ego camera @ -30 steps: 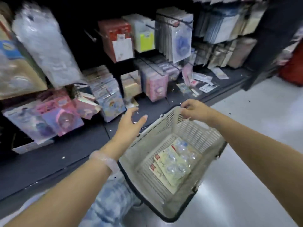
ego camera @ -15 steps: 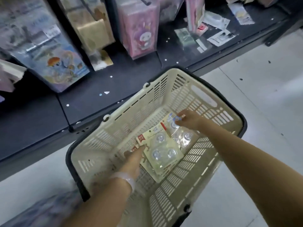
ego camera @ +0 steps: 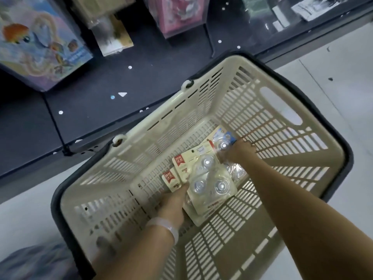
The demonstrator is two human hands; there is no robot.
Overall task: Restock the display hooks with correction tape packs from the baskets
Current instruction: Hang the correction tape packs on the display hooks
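Dark shelving [ego camera: 125, 81] is running across the top of the view from nine o'clock to two o'clock, dotted with small white flecks, and pale floor [ego camera: 343, 63] is showing at three o'clock and again at eight o'clock. Boxed goods are sitting on the shelf: a blue box with a cartoon pony [ego camera: 38, 41] at ten o'clock, a tan pack [ego camera: 113, 35] at eleven o'clock and a pink box [ego camera: 177, 13] at twelve o'clock.

A cream slatted basket [ego camera: 282, 122] with a dark rim is filling the middle of the view, tilted toward the shelf. On its bottom a small heap of correction tape packs [ego camera: 210, 178] is lying, cream cards with clear bubbles over round reels, overlapping one another.

Both hands are reaching down into the basket. The left hand [ego camera: 173, 207], with a pale band on the wrist, is coming in from seven o'clock; its fingers are touching the near left edge of the heap, at the red-labelled corners, and seem to be pinching the cards, though blur is hiding the grip. The right hand [ego camera: 240, 152] is coming in from four o'clock and lying over the far right side of the heap, its fingers curling down onto a pack with a blue corner. The heap is lying between the two hands, touching both.
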